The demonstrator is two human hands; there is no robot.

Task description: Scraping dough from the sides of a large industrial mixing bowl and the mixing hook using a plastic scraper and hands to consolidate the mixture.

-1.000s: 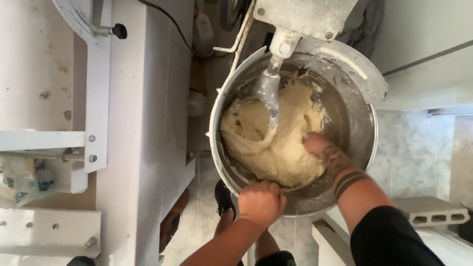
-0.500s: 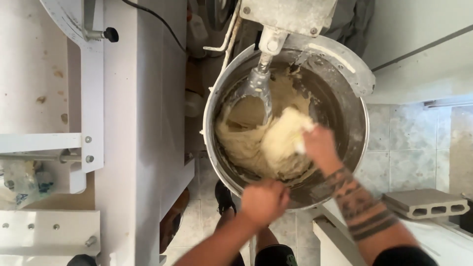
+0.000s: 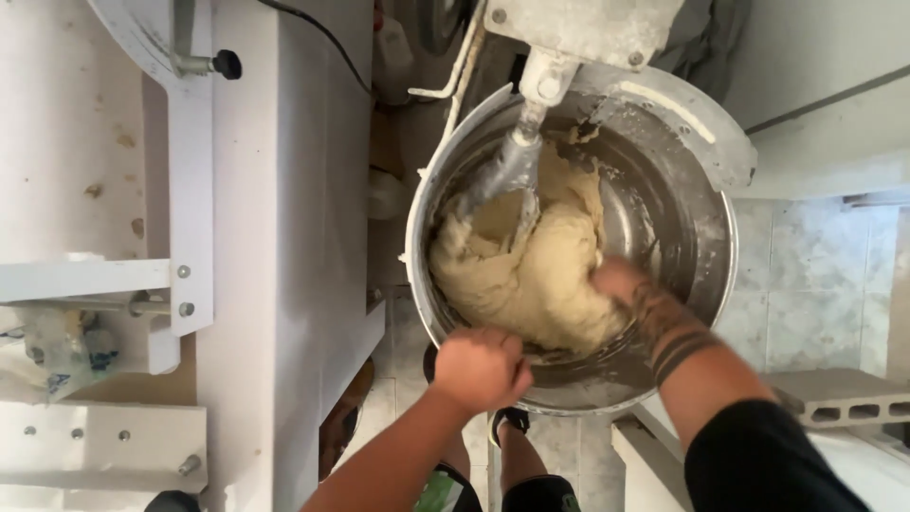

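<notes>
A large steel mixer bowl [image 3: 697, 218] holds a pale, sticky mass of dough [image 3: 531, 270] wrapped around the metal dough hook [image 3: 512, 171]. My left hand [image 3: 479, 368] is closed on the bowl's near rim. My right hand [image 3: 616, 280], with a tattooed wrist, is sunk into the right side of the dough, its fingers partly buried. The bowl's right inner wall is bare metal smeared with dough.
The mixer head [image 3: 583, 33] hangs over the bowl's far edge. A white machine body [image 3: 284, 237] stands at the left with a black-knobbed lever [image 3: 226, 64]. A concrete block [image 3: 839, 398] lies on the tiled floor at the right. My feet [image 3: 512, 422] show below the bowl.
My right hand had lifted a fold of dough up and leftwards; now it has pushed back down into the mass. My left hand slid slightly left along the rim.
</notes>
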